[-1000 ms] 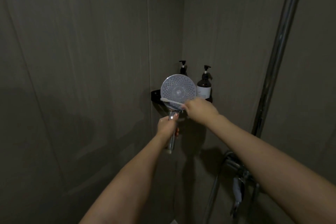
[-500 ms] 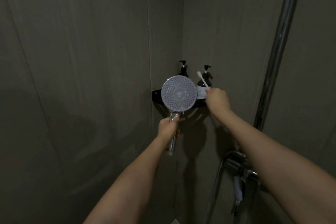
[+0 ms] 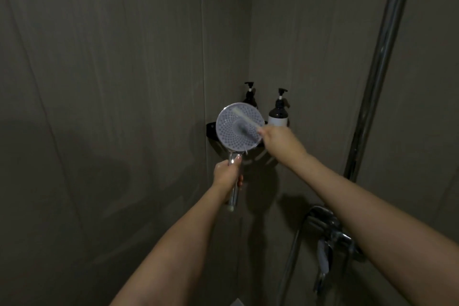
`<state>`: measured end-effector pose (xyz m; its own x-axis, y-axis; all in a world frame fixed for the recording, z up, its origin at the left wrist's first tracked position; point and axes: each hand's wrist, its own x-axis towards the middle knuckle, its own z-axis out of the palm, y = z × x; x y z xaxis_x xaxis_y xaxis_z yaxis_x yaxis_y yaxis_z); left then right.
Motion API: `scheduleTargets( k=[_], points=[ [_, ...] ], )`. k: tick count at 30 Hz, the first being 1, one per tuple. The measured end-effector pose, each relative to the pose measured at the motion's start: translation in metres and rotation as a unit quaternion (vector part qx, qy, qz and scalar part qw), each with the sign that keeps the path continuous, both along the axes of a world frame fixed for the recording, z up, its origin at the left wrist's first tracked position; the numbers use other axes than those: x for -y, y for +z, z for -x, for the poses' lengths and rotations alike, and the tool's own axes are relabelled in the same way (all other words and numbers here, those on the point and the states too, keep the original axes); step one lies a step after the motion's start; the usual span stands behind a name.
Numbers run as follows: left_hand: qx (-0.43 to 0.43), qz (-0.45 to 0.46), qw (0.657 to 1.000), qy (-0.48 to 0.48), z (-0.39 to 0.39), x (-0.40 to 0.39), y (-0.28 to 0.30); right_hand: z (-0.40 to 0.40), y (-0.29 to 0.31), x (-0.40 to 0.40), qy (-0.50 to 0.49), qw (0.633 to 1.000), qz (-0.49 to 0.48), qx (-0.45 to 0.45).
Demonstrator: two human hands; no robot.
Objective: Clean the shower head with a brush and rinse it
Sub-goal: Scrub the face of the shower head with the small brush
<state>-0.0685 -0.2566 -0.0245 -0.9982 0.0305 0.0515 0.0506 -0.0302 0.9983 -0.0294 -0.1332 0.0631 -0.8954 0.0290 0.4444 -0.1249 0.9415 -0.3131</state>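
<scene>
Now, shower head: round pale-grey disc dotted with rings of small nozzle holes and a plain hub at the middle, its face turned toward the camera, held up in front of the wall corner.
Handle: chrome stem drops straight down from the disc, shiny, its lower end poking out below the left hand.
Left hand: fingers wrapped tight around that stem, directly under the disc.
Right hand: just right of the disc, curled round the end of the brush; individual fingers are too blurred to sort out.
Brush: thin and pale, lying slantwise across the disc's upper right, tip up and to the left of the right hand, smeared with motion blur.
Labels: pump bottle just above the right hand carries a white band, but no writing is readable; second pump bottle peeks out behind the disc.
Shelf: black corner shelf behind the disc, bottles standing on it.
Edges: chrome riser rail well to the right of the right hand; mixer valve below the right forearm.
Room: bare grey wall panels spread wide to the left of the left hand.
</scene>
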Motion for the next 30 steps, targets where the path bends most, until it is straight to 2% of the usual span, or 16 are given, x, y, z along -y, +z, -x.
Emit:
scheduleTargets(
  k=[2,3,6,8,9,11,12,16,18,20,22,24,26,28,30],
  points=[
    [0.001,-0.005,1.000,-0.005,-0.001,-0.001,0.001,0.002,-0.012,0.004,0.017,0.997,-0.046,0.057],
    [0.003,-0.004,1.000,-0.009,-0.002,-0.001,0.002,0.006,-0.013,-0.003,-0.019,0.996,-0.050,0.066],
    [0.002,0.003,1.000,-0.012,-0.003,0.000,0.004,0.008,0.000,-0.030,-0.121,0.991,0.046,0.024],
    [0.000,0.002,1.000,-0.013,-0.003,-0.001,0.004,0.005,0.003,-0.030,-0.083,0.996,0.033,-0.014],
    [-0.002,0.001,1.000,-0.013,-0.003,-0.001,0.004,0.003,0.002,-0.023,-0.041,0.999,-0.002,-0.010],
    [-0.006,-0.002,1.000,-0.011,-0.002,-0.002,0.005,-0.002,-0.010,-0.006,0.024,0.997,-0.055,0.043],
    [-0.006,-0.002,1.000,-0.010,-0.003,-0.002,0.005,0.000,-0.016,-0.007,0.015,0.996,-0.071,0.058],
    [-0.005,0.010,1.000,-0.008,-0.003,0.001,0.005,0.006,-0.003,-0.040,-0.127,0.990,0.062,0.002],
    [-0.001,0.007,1.000,-0.005,-0.002,0.002,0.005,-0.001,0.001,-0.038,-0.089,0.995,0.041,-0.029],
    [0.001,-0.001,1.000,0.000,-0.002,0.000,0.004,-0.008,-0.007,-0.021,0.001,0.999,-0.035,0.014],
    [0.003,-0.006,1.000,0.001,-0.003,0.000,0.005,-0.006,-0.020,-0.017,0.012,0.995,-0.070,0.069],
    [0.002,0.001,1.000,0.000,-0.003,0.001,0.005,0.002,-0.018,-0.031,-0.074,0.995,0.022,0.061],
    [0.001,0.008,1.000,0.002,-0.003,0.003,0.003,0.000,-0.009,-0.046,-0.130,0.984,0.117,0.011],
    [-0.001,0.006,1.000,0.007,-0.002,0.004,0.002,-0.006,-0.005,-0.044,-0.081,0.992,0.092,-0.012],
    [-0.003,0.005,1.000,0.013,-0.001,0.004,0.001,-0.010,-0.011,-0.025,-0.004,0.999,0.016,0.035]
  ],
)
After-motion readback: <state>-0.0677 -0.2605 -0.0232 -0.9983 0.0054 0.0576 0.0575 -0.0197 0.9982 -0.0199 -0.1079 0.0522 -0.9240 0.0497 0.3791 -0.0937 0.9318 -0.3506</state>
